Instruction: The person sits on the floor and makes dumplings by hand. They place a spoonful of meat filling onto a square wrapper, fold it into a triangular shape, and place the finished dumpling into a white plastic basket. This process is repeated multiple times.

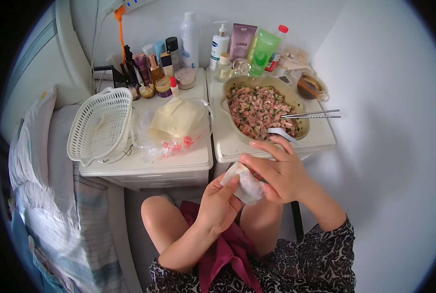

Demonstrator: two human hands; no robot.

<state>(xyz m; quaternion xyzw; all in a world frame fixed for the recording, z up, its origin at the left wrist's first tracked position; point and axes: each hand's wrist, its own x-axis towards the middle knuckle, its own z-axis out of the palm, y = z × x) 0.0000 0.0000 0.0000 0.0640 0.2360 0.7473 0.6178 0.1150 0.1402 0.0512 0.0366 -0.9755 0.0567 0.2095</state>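
A thin pale dough wrapper (248, 186) lies across the fingers of my left hand (218, 207), pinched under the thumb over my lap. My right hand (287, 175) is at the wrapper's right side with its fingers stretched apart. The index fingertip and thumb are at its edge; whether they press on it I cannot tell. Just beyond stands a beige basin (225, 106) of minced meat filling (257, 106) with green bits. Metal chopsticks (320, 115) and a white spoon (283, 134) rest in it. To the left, a stack of wrappers (175, 118) sits in a clear plastic bag (147, 141).
On the left cabinet (145, 171) stands a white slotted basket (101, 124), with cosmetic bottles (154, 71) behind. Tubes and pump bottles (242, 41) line the right cabinet's back, near a glass cup of brown liquid (310, 87). A bed (76, 219) is at left, a wall at right.
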